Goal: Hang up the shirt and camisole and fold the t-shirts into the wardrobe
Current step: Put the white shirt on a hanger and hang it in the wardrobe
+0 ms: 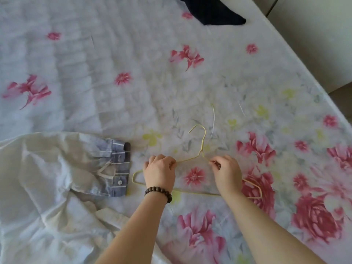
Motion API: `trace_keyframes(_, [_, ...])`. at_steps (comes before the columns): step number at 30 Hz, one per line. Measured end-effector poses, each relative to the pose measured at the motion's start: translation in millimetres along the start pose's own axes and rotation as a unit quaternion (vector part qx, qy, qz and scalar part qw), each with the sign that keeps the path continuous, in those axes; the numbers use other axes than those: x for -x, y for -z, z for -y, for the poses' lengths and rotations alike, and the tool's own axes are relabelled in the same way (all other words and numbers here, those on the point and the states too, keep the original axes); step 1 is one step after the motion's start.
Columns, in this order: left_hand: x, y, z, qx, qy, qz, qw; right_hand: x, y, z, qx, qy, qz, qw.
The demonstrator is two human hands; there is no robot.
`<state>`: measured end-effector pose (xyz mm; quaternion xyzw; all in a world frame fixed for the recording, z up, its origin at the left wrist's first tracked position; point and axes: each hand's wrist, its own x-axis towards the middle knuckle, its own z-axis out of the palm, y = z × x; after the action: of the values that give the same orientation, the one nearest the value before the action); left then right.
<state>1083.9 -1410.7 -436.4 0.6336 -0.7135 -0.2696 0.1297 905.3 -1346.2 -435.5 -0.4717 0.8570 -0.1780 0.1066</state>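
Two hands: palm-down, forearms reaching from the near edge.
Left hand (159, 171): curled fingers pinch the thin pale-yellow wire hanger (203, 140) by its left shoulder.
Right hand (226, 171): pinches its right shoulder.
Hanger: on the floral bedsheet (114, 101), right of the crumpled cream shirt (47, 178).

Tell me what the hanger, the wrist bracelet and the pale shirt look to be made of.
Hanger: thin wire, probably metal under a pale yellow coating; slim, and it seems wound at the neck. Bracelet: round dark brown matte beads, likely wood. Shirt: soft woven cloth, perhaps cotton; it creases and drapes, with a blue striped cuff.
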Motion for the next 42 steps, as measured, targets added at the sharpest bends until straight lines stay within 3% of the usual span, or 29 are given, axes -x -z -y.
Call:
trace_keyframes(7, [-5,14,9,0.006,-0.026,0.005,1.0,-6,3,8,0.016,-0.001,0.017,1.0])
trace_keyframes(11, [-10,54,24,-0.003,-0.009,-0.072,0.997,-7,9,46,-0.009,0.02,-0.002,1.0])
trace_keyframes(14, [-21,90,48,-0.029,0.027,-0.119,0.992,-9,-1,97,-0.053,0.083,0.006,0.995])
trace_keyframes(20, [-48,121,100,-0.111,0.061,-0.013,0.992,-3,-53,195,-0.134,0.159,0.143,0.968])
trace_keyframes(23, [-59,112,112,-0.103,0.027,-0.035,0.994,-4,-81,217,-0.125,0.139,0.196,0.963])
trace_keyframes(27, [-60,105,125,-0.068,-0.002,-0.098,0.993,-7,-100,226,-0.095,0.139,0.163,0.972])
trace_keyframes(35, [18,171,138,0.019,-0.048,-0.229,0.972,49,-37,263,-0.214,0.231,0.144,0.938])
trace_keyframes(42, [140,256,149,0.022,0.018,-0.265,0.964,152,30,317,-0.255,0.277,0.223,0.899])
